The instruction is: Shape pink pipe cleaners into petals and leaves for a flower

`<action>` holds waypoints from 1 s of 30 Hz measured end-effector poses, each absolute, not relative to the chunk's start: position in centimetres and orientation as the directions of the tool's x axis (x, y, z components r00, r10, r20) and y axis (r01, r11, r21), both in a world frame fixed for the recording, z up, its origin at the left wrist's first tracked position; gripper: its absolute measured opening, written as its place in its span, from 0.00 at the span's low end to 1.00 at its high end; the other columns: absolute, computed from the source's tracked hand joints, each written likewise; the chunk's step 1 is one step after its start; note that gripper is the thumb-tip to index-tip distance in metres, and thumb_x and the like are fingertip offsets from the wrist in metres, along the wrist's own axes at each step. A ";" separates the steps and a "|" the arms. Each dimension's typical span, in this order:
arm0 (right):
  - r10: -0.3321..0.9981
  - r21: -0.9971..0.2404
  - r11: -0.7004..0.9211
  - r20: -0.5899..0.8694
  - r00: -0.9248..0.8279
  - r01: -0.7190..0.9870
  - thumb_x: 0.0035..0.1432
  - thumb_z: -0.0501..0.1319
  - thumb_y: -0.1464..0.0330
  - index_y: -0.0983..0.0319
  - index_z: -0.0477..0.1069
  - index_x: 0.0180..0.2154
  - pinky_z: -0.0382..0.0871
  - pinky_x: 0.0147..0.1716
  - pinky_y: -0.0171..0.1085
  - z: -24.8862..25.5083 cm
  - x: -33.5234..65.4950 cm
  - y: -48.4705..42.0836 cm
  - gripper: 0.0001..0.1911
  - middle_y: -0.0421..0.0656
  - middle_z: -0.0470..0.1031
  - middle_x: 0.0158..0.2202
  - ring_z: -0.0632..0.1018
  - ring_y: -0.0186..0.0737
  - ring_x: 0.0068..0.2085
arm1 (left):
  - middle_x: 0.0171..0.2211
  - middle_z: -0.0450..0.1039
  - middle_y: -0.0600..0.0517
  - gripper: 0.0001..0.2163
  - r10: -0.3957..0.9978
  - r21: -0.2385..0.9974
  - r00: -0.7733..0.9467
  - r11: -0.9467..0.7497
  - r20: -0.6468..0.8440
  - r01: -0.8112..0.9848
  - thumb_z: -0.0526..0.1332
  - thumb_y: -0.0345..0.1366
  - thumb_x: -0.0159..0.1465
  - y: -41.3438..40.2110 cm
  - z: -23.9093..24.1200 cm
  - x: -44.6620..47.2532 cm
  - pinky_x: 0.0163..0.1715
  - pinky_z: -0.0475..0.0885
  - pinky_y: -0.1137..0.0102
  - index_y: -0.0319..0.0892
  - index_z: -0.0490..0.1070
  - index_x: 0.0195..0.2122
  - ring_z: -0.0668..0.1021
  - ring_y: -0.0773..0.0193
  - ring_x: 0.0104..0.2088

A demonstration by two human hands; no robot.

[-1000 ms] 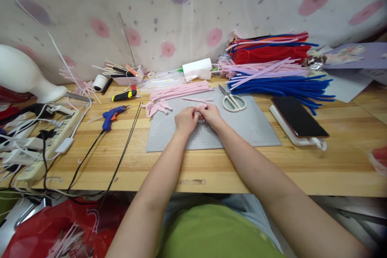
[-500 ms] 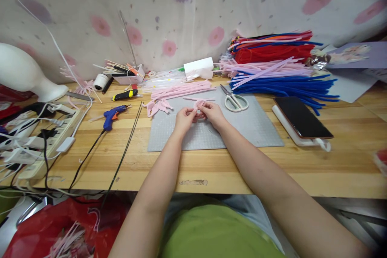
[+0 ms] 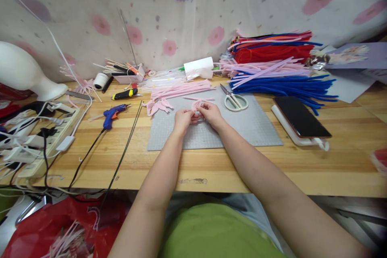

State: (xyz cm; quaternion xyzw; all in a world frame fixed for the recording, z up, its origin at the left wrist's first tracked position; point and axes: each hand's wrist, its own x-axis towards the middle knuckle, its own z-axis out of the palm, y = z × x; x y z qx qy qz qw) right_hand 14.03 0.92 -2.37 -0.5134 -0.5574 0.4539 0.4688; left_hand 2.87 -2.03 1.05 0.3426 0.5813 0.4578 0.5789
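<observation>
A: What is carried by the wooden table (image 3: pixel 272 169), taken from the biggest thing down?

B: A grey cutting mat (image 3: pixel 256 129) is laid near the middle of the front edge. Toward the back right corner, stacks of pipe cleaners (image 3: pixel 278 68) in red, pink and blue are piled, and a dark phone (image 3: pixel 299 117) is propped at the mat's right edge. At the left edge a power strip (image 3: pixel 39 141) with cables is seen, with a blue glue gun (image 3: pixel 112 113) lying between it and the mat. White-handled scissors (image 3: pixel 234 100) are set on the mat's back right part, and finished pink petals (image 3: pixel 157 107) are gathered at its back left corner.

A: And the hands?

B: The left hand (image 3: pixel 183 120) and the right hand (image 3: pixel 211 113) are brought together over the mat's back middle. A small pink pipe cleaner piece (image 3: pixel 197 105) is pinched between the fingers of both, held just above the mat.

A: What has been altered since a second ago?

B: Very little. The piece has been lifted slightly off the mat and turned between the fingertips; the hands have been kept close together throughout. Everything else on the table has been left where it was. It may be judged that the pink piece is being bent or twisted into shape, and that the shaping is not finished.
</observation>
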 end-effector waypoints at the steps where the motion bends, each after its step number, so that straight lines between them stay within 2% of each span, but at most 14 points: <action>1: 0.998 -0.987 0.063 0.059 -0.032 0.150 0.43 0.59 0.60 0.61 0.60 0.19 0.55 0.18 0.30 -2.4 14.0 0.9 0.13 0.35 0.63 0.15 0.64 0.29 0.19 | 0.18 0.71 0.51 0.04 0.927 0.929 -0.105 0.344 -0.359 -0.138 0.56 0.29 0.53 -2.0 1.1 2.9 0.25 0.71 0.71 0.36 0.65 0.22 0.76 0.66 0.21; 10: 0.988 -0.995 -0.093 -0.096 -0.122 0.034 0.44 0.61 0.61 0.63 0.66 0.21 0.57 0.16 0.31 -0.9 14.1 0.4 0.11 0.37 0.67 0.16 0.65 0.29 0.17 | 0.19 0.72 0.50 0.04 0.926 0.926 -0.101 0.347 -0.363 -0.149 0.57 0.28 0.53 -2.0 1.1 2.5 0.24 0.70 0.71 0.35 0.67 0.22 0.76 0.65 0.21; 15: 0.995 -0.996 -0.064 -0.068 -0.070 0.060 0.43 0.61 0.63 0.63 0.65 0.21 0.54 0.15 0.30 -1.0 14.1 0.3 0.10 0.36 0.65 0.13 0.63 0.28 0.15 | 0.18 0.71 0.50 0.03 0.924 0.927 -0.132 0.336 -0.359 -0.168 0.56 0.28 0.52 -2.1 1.2 2.6 0.23 0.70 0.72 0.35 0.66 0.22 0.76 0.64 0.21; 21: 0.996 -0.996 -0.005 -0.013 -0.092 0.093 0.42 0.60 0.63 0.62 0.62 0.18 0.53 0.15 0.31 -1.2 14.2 0.3 0.11 0.34 0.60 0.11 0.60 0.27 0.14 | 0.19 0.71 0.49 0.03 0.928 0.930 -0.132 0.326 -0.349 -0.171 0.56 0.27 0.53 -2.1 1.1 2.7 0.22 0.70 0.71 0.35 0.65 0.23 0.76 0.64 0.21; 25: 0.994 -0.997 -0.020 -0.028 -0.104 0.074 0.41 0.62 0.60 0.62 0.64 0.19 0.54 0.16 0.31 -1.1 14.3 0.4 0.13 0.35 0.63 0.13 0.62 0.28 0.15 | 0.20 0.71 0.49 0.04 0.924 0.925 -0.132 0.333 -0.358 -0.182 0.56 0.27 0.53 -2.0 1.3 2.5 0.22 0.70 0.71 0.35 0.65 0.22 0.76 0.64 0.21; 30: 0.996 -0.997 -0.068 -0.065 -0.058 -0.043 0.43 0.60 0.54 0.63 0.67 0.23 0.58 0.17 0.32 -0.8 14.5 0.4 0.18 0.39 0.67 0.19 0.66 0.30 0.19 | 0.21 0.72 0.49 0.03 0.930 0.923 -0.095 0.334 -0.356 -0.193 0.57 0.27 0.53 -2.1 1.4 2.0 0.23 0.70 0.71 0.35 0.66 0.23 0.77 0.64 0.22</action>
